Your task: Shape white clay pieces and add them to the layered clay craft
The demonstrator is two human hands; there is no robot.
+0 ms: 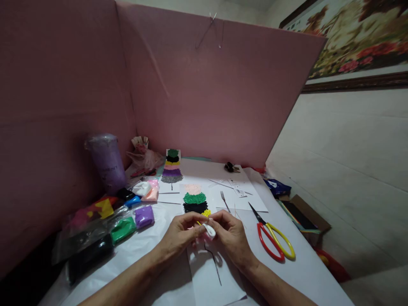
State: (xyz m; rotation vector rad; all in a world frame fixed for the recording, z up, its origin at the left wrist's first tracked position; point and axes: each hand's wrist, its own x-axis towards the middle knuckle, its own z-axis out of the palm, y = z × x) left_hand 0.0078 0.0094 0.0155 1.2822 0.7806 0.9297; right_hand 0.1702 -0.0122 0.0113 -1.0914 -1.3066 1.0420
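left hand (182,230): grasping the small white piece (209,230) between thumb and fingers.
right hand (232,236): grasping the same white piece, fingertips meeting those of the left hand.
white piece: held above the banded sheet (216,276), rounded end toward the wearer; material cannot be told.
banded sheet: flat on the tabletop (306,272), beneath both hands; pale pink, green, black and yellow bands visible, dark stem line at the near end.
second banded sheet (172,172): behind the first, to the left; green, black, yellow, pink, purple and grey bands, top to bottom.
fork (225,201): beyond the right hand, tines pointing away.
scissors (270,234): right of the right hand, one red handle loop, one yellow; blades slightly apart.
packets: left side; purple packet (144,216) just beside green packet (123,230), black packet (91,258) nearer the wearer.
purple cup (107,163): upright behind the packets, near the pink panel (204,93).
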